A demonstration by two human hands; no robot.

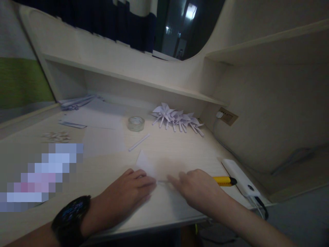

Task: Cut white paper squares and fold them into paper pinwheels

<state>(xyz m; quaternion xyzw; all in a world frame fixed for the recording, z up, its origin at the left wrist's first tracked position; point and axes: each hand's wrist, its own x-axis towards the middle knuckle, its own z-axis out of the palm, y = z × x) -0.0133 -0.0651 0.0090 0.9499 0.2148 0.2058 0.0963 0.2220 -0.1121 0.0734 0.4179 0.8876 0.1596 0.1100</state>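
A sheet of white paper [164, 164] lies on the pale desk [180, 147] near its front edge, one corner folded up. My left hand [128, 195], with a dark watch on the wrist, lies flat with its fingers on the paper's left part. My right hand [197, 190] presses on the paper's lower edge with the fingers stretched out toward the left hand. Neither hand grips anything. A yellow utility knife [223, 180] sticks out from behind my right hand.
A tape roll [136, 123], a rolled paper stick [139, 142] and several paper pinwheels [177, 120] lie further back. White sheets [97, 133] lie at the left. A white power bank [240, 176] with a cable sits at the right edge, below a wall socket [227, 116].
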